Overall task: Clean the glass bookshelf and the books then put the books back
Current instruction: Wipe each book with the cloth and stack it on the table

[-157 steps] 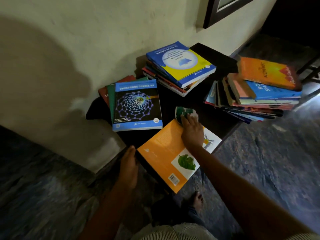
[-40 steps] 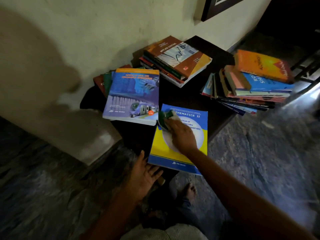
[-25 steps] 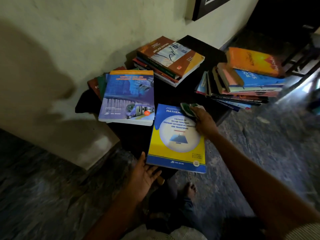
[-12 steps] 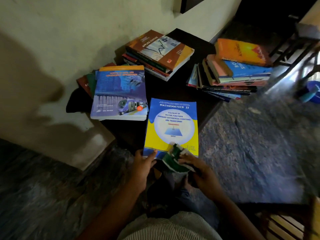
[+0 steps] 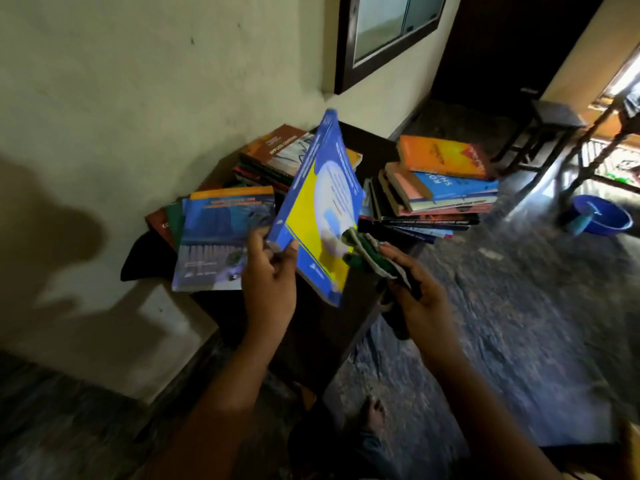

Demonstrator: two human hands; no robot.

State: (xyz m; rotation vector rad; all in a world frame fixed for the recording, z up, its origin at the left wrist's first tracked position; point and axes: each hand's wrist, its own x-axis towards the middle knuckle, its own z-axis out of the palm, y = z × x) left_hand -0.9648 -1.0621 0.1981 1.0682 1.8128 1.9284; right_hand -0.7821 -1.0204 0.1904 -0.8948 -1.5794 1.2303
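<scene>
At frame centre the left hand (image 5: 268, 275) pinches one lower corner of the tilted blue-and-yellow paperback book (image 5: 317, 216); the right hand (image 5: 420, 301) clutches a green-and-white cloth (image 5: 369, 254). That corner pinch could slip, dropping the book onto the dark table (image 5: 311, 341).

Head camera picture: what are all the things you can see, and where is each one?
lifted book: one, blue and yellow, tilted up above the table
cloth: one, green and white, bunched at the lifted book's right edge
left pile: one, top cover blue with an orange band, by the wall
back pile: one, top cover brown, behind the lifted book
right pile: one, top cover orange, on the table's right side
table: one, dark, under the piles
basin: one, blue, on the floor far right
window: one, dark frame, on the wall
left hand: one, grips the lifted book's lower corner
right hand: one, holds the cloth
</scene>
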